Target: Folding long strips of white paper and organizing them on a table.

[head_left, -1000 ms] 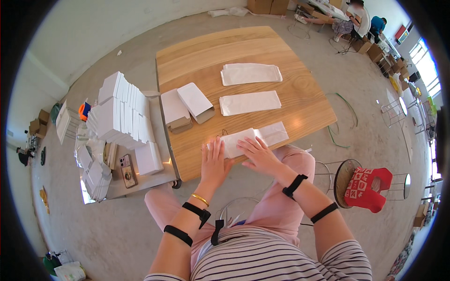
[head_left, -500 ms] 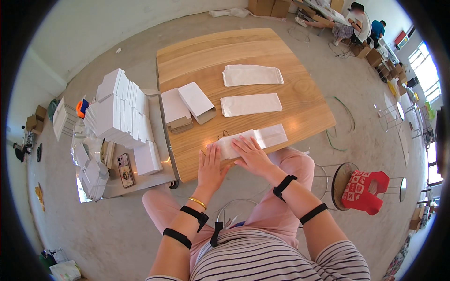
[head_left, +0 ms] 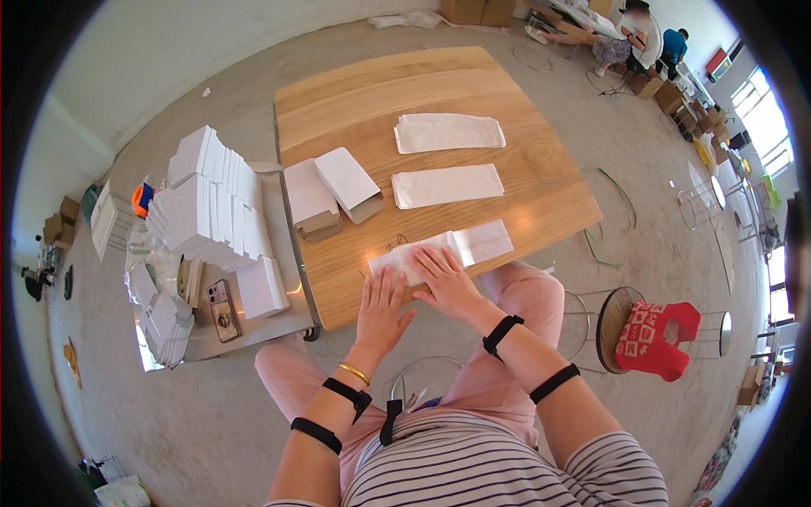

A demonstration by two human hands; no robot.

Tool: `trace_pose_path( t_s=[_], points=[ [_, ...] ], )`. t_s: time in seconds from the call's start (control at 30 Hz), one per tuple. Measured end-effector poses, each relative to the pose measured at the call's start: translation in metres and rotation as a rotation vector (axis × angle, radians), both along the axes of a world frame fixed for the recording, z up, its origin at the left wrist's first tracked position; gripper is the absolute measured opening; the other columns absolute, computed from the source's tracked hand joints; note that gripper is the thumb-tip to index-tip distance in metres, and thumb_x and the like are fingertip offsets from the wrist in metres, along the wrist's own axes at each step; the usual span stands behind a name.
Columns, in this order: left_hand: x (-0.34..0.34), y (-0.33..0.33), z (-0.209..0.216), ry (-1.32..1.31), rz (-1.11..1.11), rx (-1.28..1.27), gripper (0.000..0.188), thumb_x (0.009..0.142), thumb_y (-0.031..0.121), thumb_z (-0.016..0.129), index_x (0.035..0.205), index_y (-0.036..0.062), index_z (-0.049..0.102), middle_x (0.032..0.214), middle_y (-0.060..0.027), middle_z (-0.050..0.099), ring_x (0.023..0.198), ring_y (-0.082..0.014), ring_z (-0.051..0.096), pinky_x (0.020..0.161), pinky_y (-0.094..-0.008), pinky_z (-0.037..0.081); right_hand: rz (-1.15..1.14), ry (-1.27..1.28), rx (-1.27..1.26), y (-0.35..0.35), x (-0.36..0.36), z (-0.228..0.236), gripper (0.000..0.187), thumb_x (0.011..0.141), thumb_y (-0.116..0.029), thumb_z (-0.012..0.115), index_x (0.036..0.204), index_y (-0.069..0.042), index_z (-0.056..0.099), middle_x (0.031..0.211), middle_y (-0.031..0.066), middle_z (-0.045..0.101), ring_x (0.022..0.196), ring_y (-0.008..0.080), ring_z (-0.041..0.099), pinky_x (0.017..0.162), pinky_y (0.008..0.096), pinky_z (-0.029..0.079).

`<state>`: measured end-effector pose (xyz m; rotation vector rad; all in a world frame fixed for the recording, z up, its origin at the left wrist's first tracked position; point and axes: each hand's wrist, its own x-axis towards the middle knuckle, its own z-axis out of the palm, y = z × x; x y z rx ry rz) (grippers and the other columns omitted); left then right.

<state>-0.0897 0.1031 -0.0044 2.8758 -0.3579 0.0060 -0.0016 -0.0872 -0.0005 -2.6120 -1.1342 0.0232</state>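
A flat, whitish plastic sleeve (head_left: pixel 486 242) lies near the front edge of the wooden table, shiny and creased near its middle. My right hand (head_left: pixel 448 283) is spread flat, its fingers on top of the sleeve. At the sleeve's left end, my left hand (head_left: pixel 383 311) has its fingers stretched out, fingertips at the near edge. Neither hand grips anything. Farther back lie two flat piles of similar white sleeves, a nearer pile (head_left: pixel 448 186) and a farther pile (head_left: pixel 449 133).
White cartons (head_left: pixel 350 182) lie at the wooden table's (head_left: pixel 532 182) left. A metal side table (head_left: pixel 294 286) holds stacked white boxes (head_left: pixel 211 198) and a phone (head_left: pixel 224 310). Right of me, a red bag (head_left: pixel 655 340) sits on a round stool (head_left: pixel 615 325). People (head_left: pixel 642 42) sit far right.
My left hand has drawn back slightly toward me, uncovering more of the sleeve's left end. My right hand has shifted slightly left on the sleeve. The view has tilted a little.
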Motion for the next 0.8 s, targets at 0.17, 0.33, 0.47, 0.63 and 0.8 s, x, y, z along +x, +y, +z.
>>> trace_pose_path(
  t_s=[0.17, 0.33, 0.47, 0.63, 0.8],
  points=[
    [-0.003, 0.001, -0.002, 0.005, 0.044, -0.010, 0.083, 0.097, 0.047, 0.051, 0.155, -0.0006, 0.018, 0.162, -0.0214, 0.016, 0.151, -0.0347, 0.014, 0.122, -0.0515, 0.011, -0.010, -0.020, 0.008, 0.002, -0.001, -0.002, 0.077, 0.092, -0.048, 0.058, 0.153, -0.011, 0.030, 0.159, 0.0073, 0.030, 0.148, 0.0257, 0.025, 0.122, 0.0503, 0.017],
    [-0.001, -0.004, 0.011, -0.059, 0.129, -0.330, 0.081, 0.098, 0.045, 0.048, 0.155, -0.0033, 0.015, 0.162, -0.0221, 0.016, 0.151, -0.0356, 0.012, 0.121, -0.0515, 0.012, -0.066, 0.024, 0.102, -0.003, 0.000, 0.010, 0.075, 0.095, -0.048, 0.052, 0.154, -0.008, 0.029, 0.161, 0.0101, 0.028, 0.150, 0.0280, 0.021, 0.122, 0.0502, 0.015],
    [0.014, -0.022, 0.028, -0.116, 0.073, -0.537, 0.080, 0.100, 0.042, 0.047, 0.155, -0.0032, 0.012, 0.162, -0.0222, 0.014, 0.152, -0.0364, 0.012, 0.121, -0.0518, 0.010, -0.219, 0.059, 0.237, -0.030, 0.008, 0.031, 0.070, 0.099, -0.044, 0.049, 0.154, -0.007, 0.028, 0.161, 0.0119, 0.026, 0.150, 0.0300, 0.020, 0.122, 0.0496, 0.013],
    [0.037, -0.058, 0.027, -0.073, -0.055, -0.354, 0.080, 0.100, 0.044, 0.046, 0.156, -0.0021, 0.012, 0.163, -0.0213, 0.015, 0.152, -0.0353, 0.012, 0.122, -0.0518, 0.009, -0.406, 0.061, 0.357, -0.071, 0.004, 0.045, 0.062, 0.103, -0.039, 0.043, 0.153, -0.006, 0.029, 0.160, 0.0139, 0.029, 0.149, 0.0332, 0.021, 0.121, 0.0495, 0.012],
    [0.047, -0.076, 0.015, -0.047, -0.142, -0.262, 0.080, 0.099, 0.045, 0.048, 0.156, -0.0013, 0.014, 0.163, -0.0201, 0.016, 0.152, -0.0341, 0.012, 0.122, -0.0518, 0.009, -0.420, 0.120, 0.385, -0.090, -0.007, 0.048, 0.059, 0.103, -0.040, 0.042, 0.151, -0.005, 0.035, 0.156, 0.0154, 0.035, 0.149, 0.0345, 0.022, 0.121, 0.0500, 0.013]
  ],
)
